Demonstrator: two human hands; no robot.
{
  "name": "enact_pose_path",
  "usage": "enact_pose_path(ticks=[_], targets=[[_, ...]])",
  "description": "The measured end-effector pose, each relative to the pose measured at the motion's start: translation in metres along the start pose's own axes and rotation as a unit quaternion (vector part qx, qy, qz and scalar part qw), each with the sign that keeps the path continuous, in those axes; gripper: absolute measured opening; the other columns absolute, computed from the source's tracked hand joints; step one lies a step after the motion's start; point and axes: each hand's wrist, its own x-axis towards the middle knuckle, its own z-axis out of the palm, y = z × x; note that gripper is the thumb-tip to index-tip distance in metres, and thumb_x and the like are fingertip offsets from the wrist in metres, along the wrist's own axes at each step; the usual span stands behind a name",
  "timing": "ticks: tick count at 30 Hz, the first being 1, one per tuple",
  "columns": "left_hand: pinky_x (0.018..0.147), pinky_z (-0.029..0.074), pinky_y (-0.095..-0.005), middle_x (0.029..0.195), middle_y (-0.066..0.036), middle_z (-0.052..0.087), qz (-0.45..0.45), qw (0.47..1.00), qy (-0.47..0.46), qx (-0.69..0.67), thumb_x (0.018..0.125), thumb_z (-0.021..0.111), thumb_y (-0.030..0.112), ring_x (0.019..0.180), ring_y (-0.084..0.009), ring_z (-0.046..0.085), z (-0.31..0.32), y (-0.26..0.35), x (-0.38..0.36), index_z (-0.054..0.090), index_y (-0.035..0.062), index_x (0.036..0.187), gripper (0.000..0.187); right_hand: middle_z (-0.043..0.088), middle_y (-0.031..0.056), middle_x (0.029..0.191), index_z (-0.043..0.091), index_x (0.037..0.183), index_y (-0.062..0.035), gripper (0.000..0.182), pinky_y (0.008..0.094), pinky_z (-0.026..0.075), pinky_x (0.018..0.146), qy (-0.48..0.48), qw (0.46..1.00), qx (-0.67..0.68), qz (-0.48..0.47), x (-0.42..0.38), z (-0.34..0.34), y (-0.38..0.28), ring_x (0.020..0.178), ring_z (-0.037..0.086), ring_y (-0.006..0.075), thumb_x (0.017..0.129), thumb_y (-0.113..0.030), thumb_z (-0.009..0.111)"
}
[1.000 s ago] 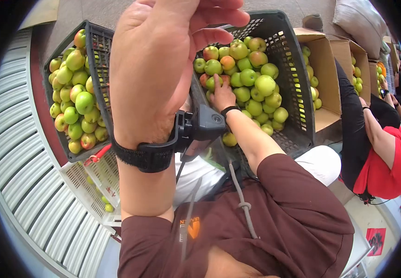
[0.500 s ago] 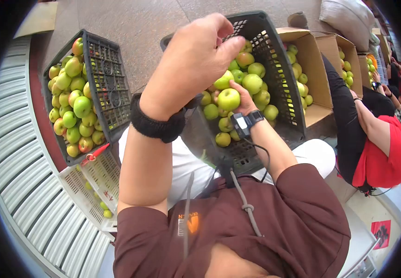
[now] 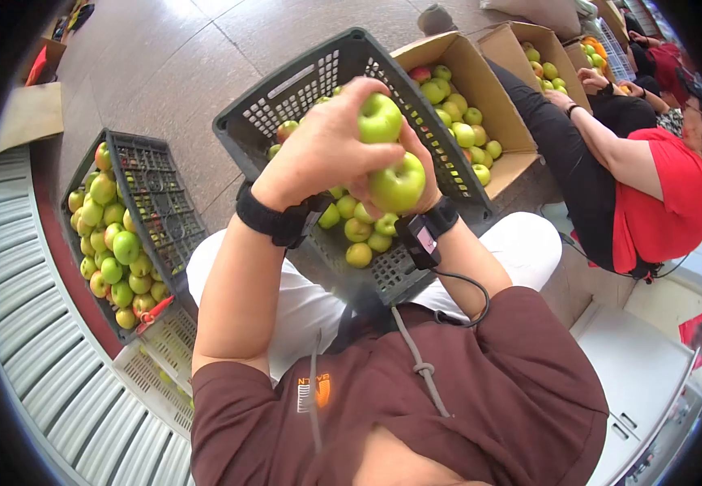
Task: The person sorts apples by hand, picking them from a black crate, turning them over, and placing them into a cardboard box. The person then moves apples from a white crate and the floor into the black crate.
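My left hand (image 3: 322,146) reaches over the black plastic crate (image 3: 351,49) between my knees. Its fingers and thumb are closed round a green apple (image 3: 379,119). Just below, my right hand (image 3: 428,190) cups another green apple (image 3: 398,183) from underneath, most of its fingers hidden. The left thumb lies between the two apples. More green apples (image 3: 358,230) fill part of the crate under my hands. Both wrists wear black bands, and a small cabled device (image 3: 420,243) sits at the right one.
Left stands another black crate (image 3: 152,194) heaped with green-red apples, beside a slatted metal surface (image 3: 51,324) and a white basket (image 3: 156,364). Cardboard boxes (image 3: 513,138) of apples line the right. A person in a red top (image 3: 663,194) sits there; other people work beyond.
My left hand, earlier raised without a visible apple, has come down and right and now grips one. My right hand still holds an apple. The view has shifted to the right.
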Motion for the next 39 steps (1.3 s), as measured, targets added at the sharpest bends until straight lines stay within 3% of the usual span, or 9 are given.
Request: enact_pose_path(ticks=[5, 9, 19, 22, 25, 28, 32, 35, 39], targets=[[0.058, 0.048, -0.022, 0.084, -0.004, 0.056, -0.026, 0.973, 0.107, -0.201, 0.075, 0.065, 0.012, 0.071, -0.0092, 0.056, -0.009, 0.012, 0.011, 0.047, 0.0028, 0.11, 0.041, 0.05, 0.0175, 0.113, 0.047, 0.121, -0.0063, 0.059, 0.0366, 0.051, 0.066, -0.025, 0.995, 0.083, -0.058, -0.015, -0.037, -0.051, 0.097, 0.052, 0.029, 0.086, -0.053, 0.041], [0.055, 0.046, -0.0211, 0.087, -0.003, 0.054, -0.036, 0.947, 0.135, -0.289, 0.076, 0.063, 0.013, 0.068, -0.0096, 0.054, -0.012, 0.016, 0.015, 0.047, 0.0038, 0.111, 0.039, 0.052, 0.0194, 0.114, 0.052, 0.113, -0.0047, 0.041, 0.0486, 0.048, 0.082, 0.073, 0.978, -0.051, -0.189, -0.033, -0.081, -0.131, 0.108, 0.05, 0.0351, 0.087, -0.036, 0.049], [0.057, 0.043, -0.0222, 0.086, -0.004, 0.054, -0.06, 0.934, 0.152, -0.318, 0.077, 0.062, 0.012, 0.068, -0.0108, 0.054, -0.01, 0.013, 0.029, 0.046, 0.0034, 0.112, 0.04, 0.059, 0.0083, 0.096, 0.057, 0.098, -0.0096, 0.029, 0.0376, 0.052, 0.068, 0.484, 0.847, -0.201, -0.087, -0.048, -0.243, -0.213, 0.086, 0.056, 0.0215, 0.076, -0.025, 0.069], [0.058, 0.043, -0.0227, 0.086, -0.005, 0.054, -0.078, 0.932, 0.163, -0.315, 0.077, 0.062, 0.011, 0.069, -0.0111, 0.054, -0.011, 0.011, 0.033, 0.046, 0.0033, 0.112, 0.04, 0.059, 0.0072, 0.091, 0.056, 0.097, -0.0098, 0.035, 0.0418, 0.05, 0.059, 0.542, 0.778, -0.308, -0.072, -0.036, -0.269, -0.207, 0.08, 0.057, 0.023, 0.072, -0.029, 0.071], [0.059, 0.044, -0.0226, 0.086, -0.005, 0.055, -0.085, 0.929, 0.175, -0.314, 0.076, 0.063, 0.011, 0.07, -0.0113, 0.055, -0.008, 0.012, 0.037, 0.046, 0.0034, 0.113, 0.041, 0.061, 0.0102, 0.098, 0.058, 0.102, -0.0071, 0.041, 0.0426, 0.05, 0.072, 0.591, 0.62, -0.502, -0.12, -0.027, -0.305, -0.2, 0.087, 0.059, 0.0247, 0.07, -0.028, 0.071], [0.06, 0.045, -0.0225, 0.087, -0.005, 0.055, -0.088, 0.929, 0.176, -0.313, 0.076, 0.063, 0.012, 0.071, -0.0117, 0.055, -0.006, 0.011, 0.042, 0.046, 0.0036, 0.114, 0.042, 0.061, 0.0154, 0.105, 0.057, 0.109, -0.0052, 0.048, 0.0365, 0.046, 0.083, 0.559, 0.469, -0.684, -0.006, -0.029, -0.334, -0.206, 0.096, 0.059, 0.0249, 0.069, -0.028, 0.07], [0.061, 0.045, -0.0226, 0.089, -0.005, 0.055, -0.093, 0.932, 0.16, -0.312, 0.078, 0.063, 0.015, 0.073, -0.0123, 0.056, -0.005, 0.007, 0.044, 0.045, 0.0041, 0.114, 0.042, 0.06, 0.0171, 0.107, 0.056, 0.113, -0.0038, 0.049, 0.0321, 0.043, 0.088, 0.523, 0.509, -0.683, -0.009, -0.029, -0.34, -0.205, 0.098, 0.059, 0.0253, 0.07, -0.024, 0.067], [0.061, 0.046, -0.0232, 0.092, -0.006, 0.055, -0.113, 0.916, 0.156, -0.351, 0.082, 0.06, 0.019, 0.075, -0.0131, 0.056, -0.002, 0.005, 0.046, 0.045, 0.0049, 0.114, 0.038, 0.062, 0.0142, 0.102, 0.053, 0.115, -0.0018, 0.042, 0.0314, 0.048, 0.079, 0.573, 0.408, -0.7, -0.122, -0.033, -0.36, -0.219, 0.092, 0.06, 0.0219, 0.078, -0.02, 0.061], [0.064, 0.046, -0.0252, 0.097, -0.007, 0.055, -0.129, 0.892, 0.17, -0.399, 0.087, 0.055, 0.024, 0.081, -0.0142, 0.056, 0.004, 0.002, 0.046, 0.045, 0.0056, 0.114, 0.035, 0.06, 0.0137, 0.098, 0.049, 0.11, -0.0007, 0.031, 0.0325, 0.051, 0.071, 0.548, 0.652, -0.414, -0.322, -0.009, -0.253, -0.221, 0.087, 0.061, 0.0231, 0.083, -0.015, 0.053]])
